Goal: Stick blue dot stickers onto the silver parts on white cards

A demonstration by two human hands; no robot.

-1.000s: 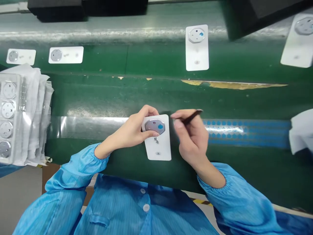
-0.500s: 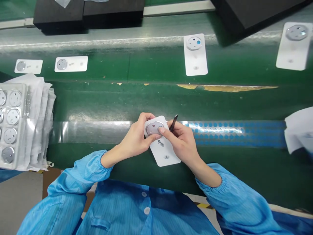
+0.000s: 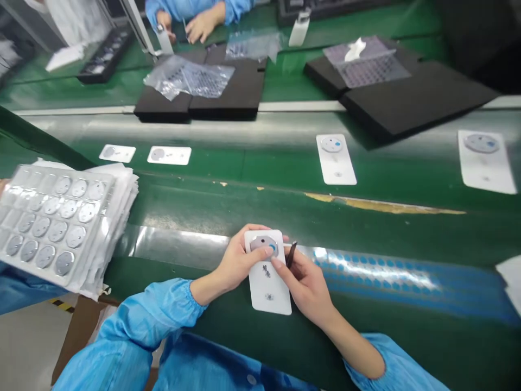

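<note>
My left hand [image 3: 238,258] is closed on a white rounded panel [image 3: 271,293], its thumb lying on the grey eight-sided disc [image 3: 260,242] near the panel's top. A small blue dot [image 3: 272,248] shows on the disc beside that thumb. Dark printed marks run below the disc. My right hand [image 3: 307,279] grips the panel's right edge with its thumb. Black tweezers [image 3: 291,255] are tucked in the same hand, tip pointing up; their lower part is hidden by the fingers.
A clear strip with blue dots [image 3: 374,271] lies to the right. Similar white panels [image 3: 337,163] rest farther back. On the left, a clear tray of discs [image 3: 57,231] tops a paper stack. Black foam blocks [image 3: 228,103] and a co-worker's hands [image 3: 205,24] are beyond.
The view has tipped up, bringing the far side and a co-worker's hands into sight. The panel has turned more upright. My left thumb has moved onto the disc, and a blue dot now shows there.
</note>
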